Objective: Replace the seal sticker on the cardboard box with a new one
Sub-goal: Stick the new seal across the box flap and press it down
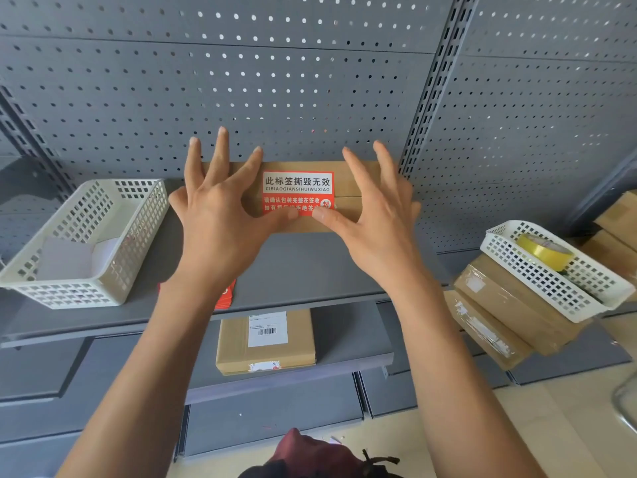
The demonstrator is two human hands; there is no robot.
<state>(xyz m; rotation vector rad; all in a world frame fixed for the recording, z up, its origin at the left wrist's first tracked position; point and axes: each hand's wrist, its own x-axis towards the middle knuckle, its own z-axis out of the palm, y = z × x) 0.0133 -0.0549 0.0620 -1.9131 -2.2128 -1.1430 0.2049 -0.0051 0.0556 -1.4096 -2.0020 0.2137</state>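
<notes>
A brown cardboard box (348, 177) lies on the grey shelf against the pegboard. A red and white seal sticker (298, 188) with Chinese print lies across the box's top seam. My left hand (217, 215) rests over the box's left part, fingers spread, its thumb pressing the sticker's lower edge. My right hand (379, 215) mirrors it on the right, thumb on the sticker's lower right corner. Neither hand grips anything. A stack of red stickers (225, 296) peeks out behind my left forearm near the shelf's front edge.
A white perforated basket (113, 270) holding paper scraps stands at the left. On the lower shelf lies another box (234, 343) with a barcode label. At the right, a white basket (510, 246) with yellow tape (544, 251) rests on stacked boxes (510, 301).
</notes>
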